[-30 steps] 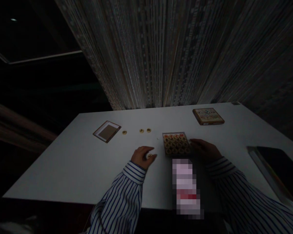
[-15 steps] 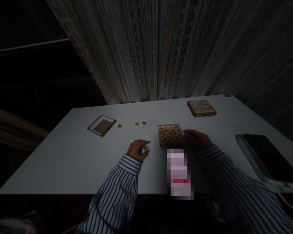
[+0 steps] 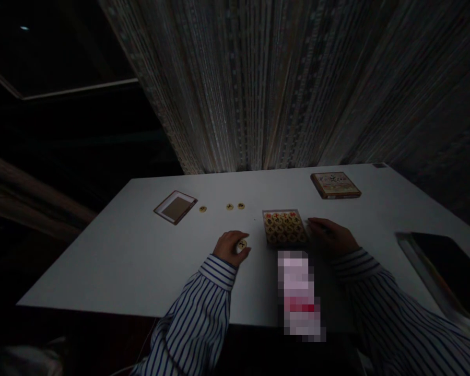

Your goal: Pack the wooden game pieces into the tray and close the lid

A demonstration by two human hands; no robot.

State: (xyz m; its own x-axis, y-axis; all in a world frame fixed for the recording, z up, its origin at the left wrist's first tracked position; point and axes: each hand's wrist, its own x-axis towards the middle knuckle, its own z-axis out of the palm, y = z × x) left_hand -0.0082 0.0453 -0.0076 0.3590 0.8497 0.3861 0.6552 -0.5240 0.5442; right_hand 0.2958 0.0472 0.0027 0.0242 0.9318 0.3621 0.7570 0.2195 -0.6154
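Observation:
My left hand [image 3: 229, 247] is curled around a round xiangqi piece [image 3: 242, 244], which shows a dark character between thumb and fingers, low over the white table. To its right stands a clear square box [image 3: 285, 246] packed with xiangqi pieces, a red-lettered row at the far side and dark-lettered rows nearer. My right hand [image 3: 335, 237] lies just right of this box, fingers stretched toward its side; shadow hides whether they touch it. Three loose xiangqi pieces [image 3: 229, 207] lie farther back on the table, left of the box.
A shallow tray or lid [image 3: 176, 208] lies at the back left of the white table [image 3: 113, 261]. At the back right is a printed flat box [image 3: 336, 185]. A dark tablet-like object [image 3: 448, 271] lies at the right. A string curtain [image 3: 250, 94] hangs behind.
The view has shifted, so everything appears a little lower and farther right. Both hands, the held piece and the box keep nearly the same places relative to each other.

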